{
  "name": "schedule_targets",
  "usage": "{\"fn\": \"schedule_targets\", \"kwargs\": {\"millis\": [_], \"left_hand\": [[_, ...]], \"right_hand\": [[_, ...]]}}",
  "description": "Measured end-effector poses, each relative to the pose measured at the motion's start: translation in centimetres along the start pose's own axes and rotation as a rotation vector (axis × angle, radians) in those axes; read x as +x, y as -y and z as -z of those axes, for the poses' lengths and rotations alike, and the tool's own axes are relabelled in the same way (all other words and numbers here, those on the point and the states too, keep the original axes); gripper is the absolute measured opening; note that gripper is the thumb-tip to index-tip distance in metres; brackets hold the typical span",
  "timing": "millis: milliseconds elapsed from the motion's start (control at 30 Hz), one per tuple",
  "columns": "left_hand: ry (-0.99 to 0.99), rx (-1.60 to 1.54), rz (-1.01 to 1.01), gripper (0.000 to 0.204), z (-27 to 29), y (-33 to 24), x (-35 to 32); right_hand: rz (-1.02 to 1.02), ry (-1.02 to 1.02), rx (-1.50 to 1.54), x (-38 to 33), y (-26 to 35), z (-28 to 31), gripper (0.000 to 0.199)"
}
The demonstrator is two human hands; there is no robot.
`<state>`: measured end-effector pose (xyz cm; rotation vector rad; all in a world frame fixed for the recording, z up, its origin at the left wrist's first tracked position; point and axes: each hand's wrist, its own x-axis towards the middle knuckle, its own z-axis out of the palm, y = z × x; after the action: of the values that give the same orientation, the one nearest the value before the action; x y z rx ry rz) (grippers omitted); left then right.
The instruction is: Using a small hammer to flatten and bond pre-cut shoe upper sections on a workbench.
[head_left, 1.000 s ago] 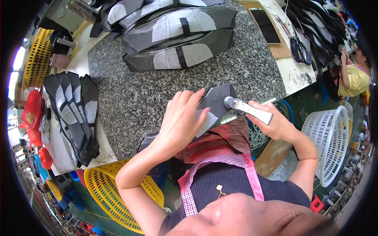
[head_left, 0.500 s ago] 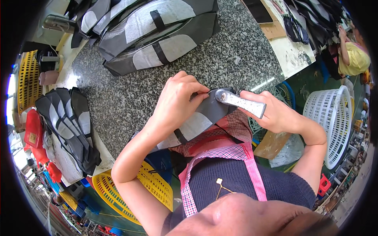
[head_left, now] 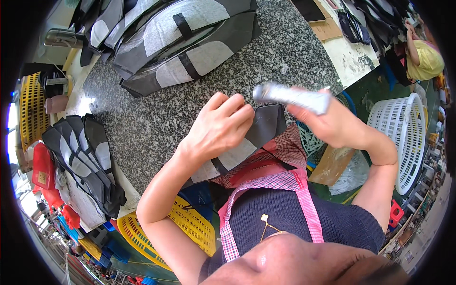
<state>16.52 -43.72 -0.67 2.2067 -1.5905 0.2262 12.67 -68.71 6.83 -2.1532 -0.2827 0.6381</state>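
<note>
My right hand (head_left: 332, 124) grips a hammer (head_left: 289, 96), whose worn, whitish metal head is smeared by motion. The head hangs in the air, just above and apart from a dark grey sheet piece (head_left: 268, 121). That flat piece lies along the near edge of the speckled stone slab (head_left: 156, 118), with a light grey patch and a black strip on its lower part. My left hand (head_left: 223, 121) rests over the piece's far edge, fingers curled; the fingertips and what they pinch are mostly hidden.
Larger dark grey pieces with pale patches (head_left: 194, 66) lie at the far side of the slab. A fanned stack of similar pieces (head_left: 83, 159) is at left. Below stand a yellow basket (head_left: 190, 228) and a white basket (head_left: 403, 142). A person in yellow (head_left: 426, 59) is at far right.
The hammer has risen off the piece and tilted, moving slightly up. My left hand has rolled over, its fingers curling more and hiding the pinch at the edge.
</note>
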Motion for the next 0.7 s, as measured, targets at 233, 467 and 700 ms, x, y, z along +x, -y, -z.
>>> {"fn": "schedule_targets", "kwargs": {"millis": [233, 467, 700], "left_hand": [[-0.032, 0.128, -0.028, 0.016, -0.3, -0.5, -0.4], [-0.035, -0.336, 0.560, 0.012, 0.2, -1.2, -1.5], [-0.051, -0.163, 0.368, 0.017, 0.3, -2.8, -1.2]], "right_hand": [[0.265, -0.156, -0.071, 0.6, -2.0, -0.6, 0.024], [0.013, 0.050, -0.049, 0.5, -1.6, -1.2, 0.018], [0.105, 0.042, -0.094, -0.2, -2.1, -2.1, 0.016]]}}
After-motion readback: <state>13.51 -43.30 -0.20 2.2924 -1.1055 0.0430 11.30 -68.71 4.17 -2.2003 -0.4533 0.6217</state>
